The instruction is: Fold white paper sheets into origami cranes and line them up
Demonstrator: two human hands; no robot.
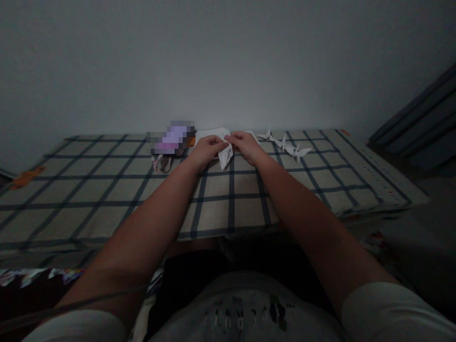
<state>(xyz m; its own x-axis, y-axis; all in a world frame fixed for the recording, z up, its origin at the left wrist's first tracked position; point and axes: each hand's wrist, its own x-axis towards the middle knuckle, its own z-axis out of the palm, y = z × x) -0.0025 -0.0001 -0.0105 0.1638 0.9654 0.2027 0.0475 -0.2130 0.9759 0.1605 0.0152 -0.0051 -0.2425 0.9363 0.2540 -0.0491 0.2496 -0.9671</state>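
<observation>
Both my hands meet over a checked cloth (107,190) near the wall. My left hand (206,149) and my right hand (245,145) each pinch the top of a partly folded white paper piece (225,156), which hangs pointed downward between them. Behind the hands lies a stack of white paper sheets (212,134). To the right, several finished white paper cranes (288,147) stand in a row on the cloth.
A blurred purple object (173,138) lies left of my hands, with a pale looped strap (162,164) below it. A plain wall rises behind the cloth. Dark slatted furniture (420,128) stands at the far right. The room is dim.
</observation>
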